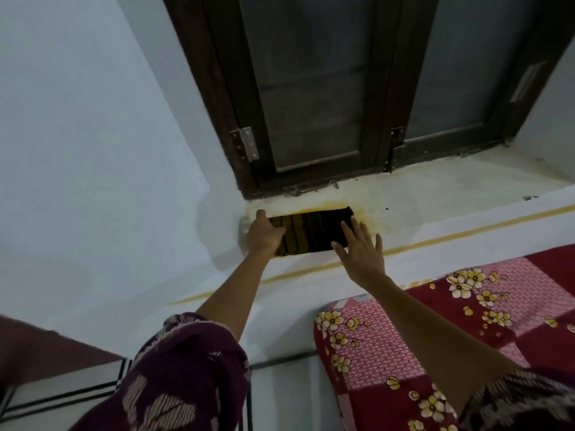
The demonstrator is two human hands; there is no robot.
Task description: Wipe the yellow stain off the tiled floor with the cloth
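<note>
A dark brown striped cloth (311, 231) lies spread flat on a pale ledge (435, 188) below a window. A yellow stain (368, 220) shows as a rim along the cloth's far edge and past its right end; the cloth hides the rest. My left hand (264, 236) rests on the cloth's left end, thumb pointing toward the window. My right hand (362, 253) has its fingers spread and straight, with the fingertips on the cloth's right end.
A dark wooden window frame (385, 88) with a metal hinge (247, 144) and a hook latch (314, 188) stands right behind the cloth. A white wall (93, 135) is at left. A red floral bedsheet (466, 321) fills the lower right. Tiled floor (62, 396) lies at lower left.
</note>
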